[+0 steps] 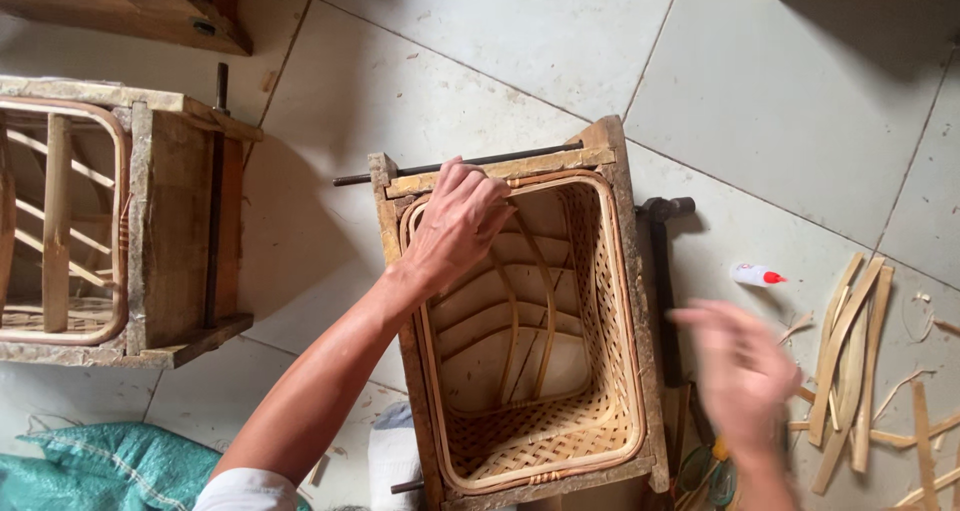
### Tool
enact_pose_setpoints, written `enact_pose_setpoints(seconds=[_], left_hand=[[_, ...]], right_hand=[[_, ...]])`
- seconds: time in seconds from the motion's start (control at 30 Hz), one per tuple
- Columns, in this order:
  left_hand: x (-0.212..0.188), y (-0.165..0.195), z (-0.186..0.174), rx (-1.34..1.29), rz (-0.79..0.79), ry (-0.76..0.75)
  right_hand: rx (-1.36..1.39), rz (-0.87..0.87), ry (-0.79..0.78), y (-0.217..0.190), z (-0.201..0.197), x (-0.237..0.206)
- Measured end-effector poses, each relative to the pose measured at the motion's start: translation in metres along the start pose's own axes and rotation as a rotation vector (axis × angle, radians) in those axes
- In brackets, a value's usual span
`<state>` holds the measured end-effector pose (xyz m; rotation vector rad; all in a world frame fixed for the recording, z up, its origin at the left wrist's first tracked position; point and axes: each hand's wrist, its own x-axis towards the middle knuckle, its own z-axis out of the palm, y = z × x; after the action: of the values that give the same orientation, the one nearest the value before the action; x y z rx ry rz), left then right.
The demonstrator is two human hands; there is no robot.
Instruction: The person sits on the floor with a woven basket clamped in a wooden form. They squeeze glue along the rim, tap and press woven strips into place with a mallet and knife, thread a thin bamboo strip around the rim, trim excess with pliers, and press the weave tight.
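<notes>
**Q:** So what's around the basket, going left to right?

**Me:** Using the woven basket point(540, 371) in its wooden mould frame point(640, 301) as the landmark: far left of it there's a second wooden frame point(170, 231) with another basket inside, half cut off by the edge. Below that, a teal sack point(90, 466) on the tiled floor point(480, 41). My left hand point(455, 226) is on the basket's top-left corner, fingers curled over the rim and holding it, just under the dark metal rod point(460, 164) that runs across the frame's far side. Bent ribs show inside the basket.

**Q:** And the right side?

**Me:** A dark hammer point(662, 271) lies right against the frame's right side. My right hand point(745, 371) is beyond that, near the frame but apart from it, and it's all blur, so I can't tell if it's gripping anything or spread wide. Further right, a small white glue bottle point(755, 275) with a red tip, then a scatter of bamboo strips point(850, 361). Something green and yellow under my right hand is too hidden to make out.
</notes>
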<state>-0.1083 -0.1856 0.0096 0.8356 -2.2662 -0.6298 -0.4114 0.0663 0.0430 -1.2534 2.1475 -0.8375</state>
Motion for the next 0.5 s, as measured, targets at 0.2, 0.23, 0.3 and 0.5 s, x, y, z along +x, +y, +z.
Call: enact_pose_setpoints(seconds=[0.2, 0.23, 0.3, 0.5], left_hand=[[0.0, 0.003, -0.004, -0.005, -0.013, -0.009], [0.0, 0.003, -0.004, 0.013, -0.017, -0.011], [0.0, 0.003, -0.004, 0.023, -0.029, -0.023], [-0.005, 0.005, -0.008, -0.024, -0.025, -0.038]], right_hand=[[1.092, 0.333, -0.397, -0.112, 0.167, 0.119], [1.007, 0.382, -0.335, -0.112, 0.18, 0.124], [0.832, 0.481, -0.21, -0.108, 0.195, 0.13], [1.148, 0.444, -0.346, -0.095, 0.182, 0.114]])
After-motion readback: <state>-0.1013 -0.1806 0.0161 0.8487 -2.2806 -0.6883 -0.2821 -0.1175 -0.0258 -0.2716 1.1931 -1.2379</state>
